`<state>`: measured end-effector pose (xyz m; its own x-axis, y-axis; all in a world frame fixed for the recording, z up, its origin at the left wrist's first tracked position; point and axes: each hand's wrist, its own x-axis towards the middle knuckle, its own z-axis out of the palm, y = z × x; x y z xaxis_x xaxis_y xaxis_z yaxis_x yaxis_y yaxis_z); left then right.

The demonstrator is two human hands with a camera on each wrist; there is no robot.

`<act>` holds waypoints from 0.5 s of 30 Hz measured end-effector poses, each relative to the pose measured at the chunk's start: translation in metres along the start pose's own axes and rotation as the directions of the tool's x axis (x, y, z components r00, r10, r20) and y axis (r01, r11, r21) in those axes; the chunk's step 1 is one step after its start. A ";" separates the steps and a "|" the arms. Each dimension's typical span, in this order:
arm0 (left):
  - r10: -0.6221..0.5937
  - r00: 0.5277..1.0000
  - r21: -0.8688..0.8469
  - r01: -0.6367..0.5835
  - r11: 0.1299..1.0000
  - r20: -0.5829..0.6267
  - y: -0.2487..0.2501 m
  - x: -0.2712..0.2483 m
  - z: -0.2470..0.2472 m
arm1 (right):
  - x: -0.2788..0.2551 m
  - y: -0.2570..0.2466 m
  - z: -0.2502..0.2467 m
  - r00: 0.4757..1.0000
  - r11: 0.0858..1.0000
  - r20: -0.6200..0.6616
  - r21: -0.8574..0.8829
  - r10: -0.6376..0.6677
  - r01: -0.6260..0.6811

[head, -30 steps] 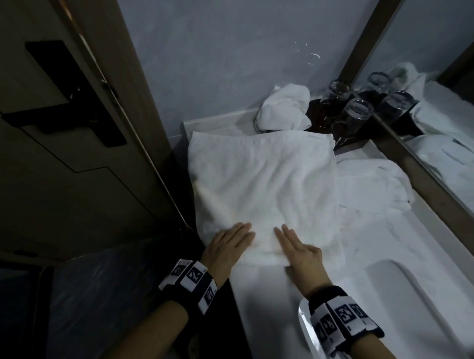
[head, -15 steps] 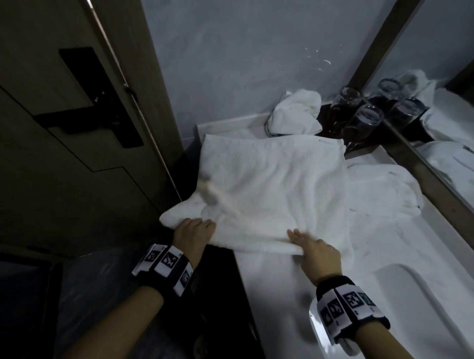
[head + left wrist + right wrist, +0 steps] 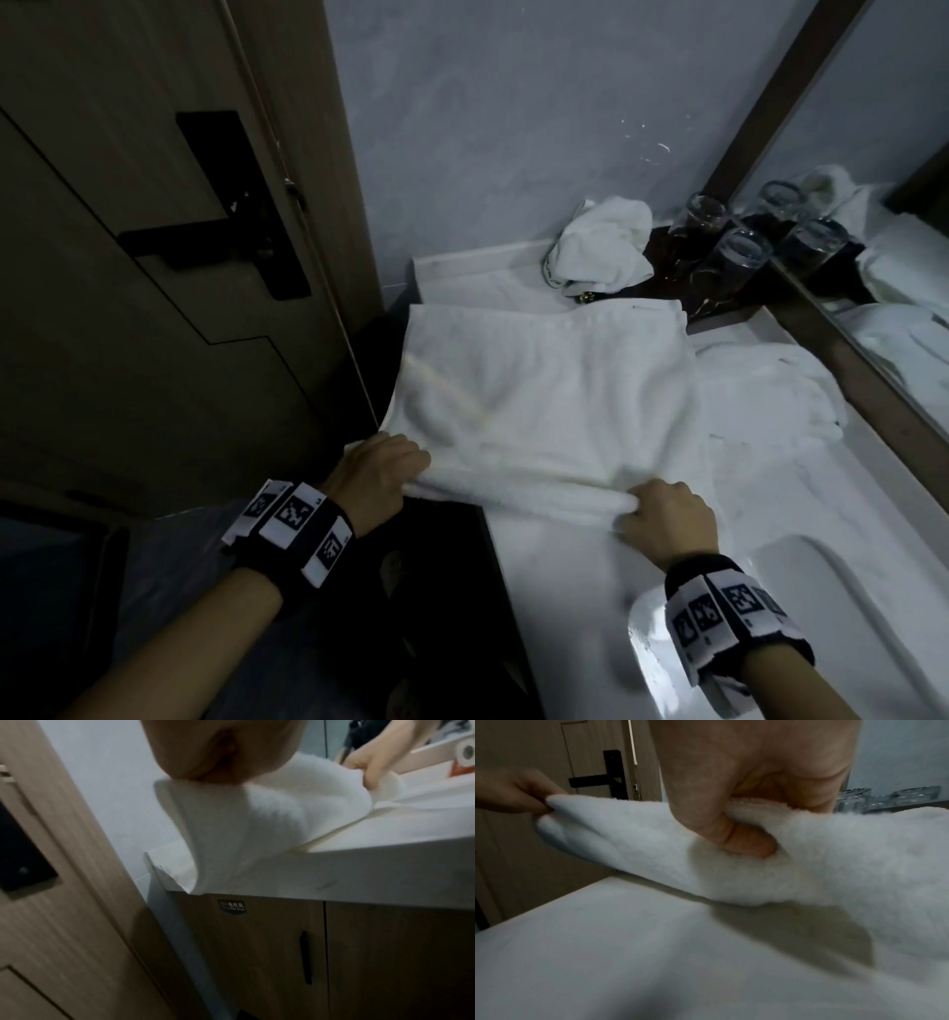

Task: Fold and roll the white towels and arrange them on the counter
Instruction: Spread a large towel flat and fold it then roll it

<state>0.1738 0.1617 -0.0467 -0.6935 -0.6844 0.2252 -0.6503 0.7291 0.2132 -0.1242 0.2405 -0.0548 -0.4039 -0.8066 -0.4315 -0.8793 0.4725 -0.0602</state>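
Gripping the near edge of the towel [image 3: 539,390], the left hand [image 3: 372,475] pinches its left corner, which overhangs the counter [image 3: 575,591] end, while the right hand [image 3: 665,519] curls thumb and fingers [image 3: 744,839] around the edge farther right. Between the hands the edge is lifted just off the counter; the far part lies flat. A crumpled towel [image 3: 598,246] sits at the back wall, beside upturned glasses [image 3: 719,246]. More white cloth [image 3: 765,395] lies right of the towel, along the mirror [image 3: 873,205]. A door [image 3: 154,205] stands at left.
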 end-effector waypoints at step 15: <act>-0.181 0.962 -0.181 0.219 0.959 0.206 -0.014 0.047 0.014 | -0.002 -0.019 -0.009 0.941 0.959 -0.246 0.102 -0.232 0.264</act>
<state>0.1464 0.1194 -0.0530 -0.6131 -0.7898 -0.0178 -0.7192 0.5487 0.4263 -0.1092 0.2302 -0.0451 -0.2379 -0.9562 -0.1706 -0.9242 0.2769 -0.2632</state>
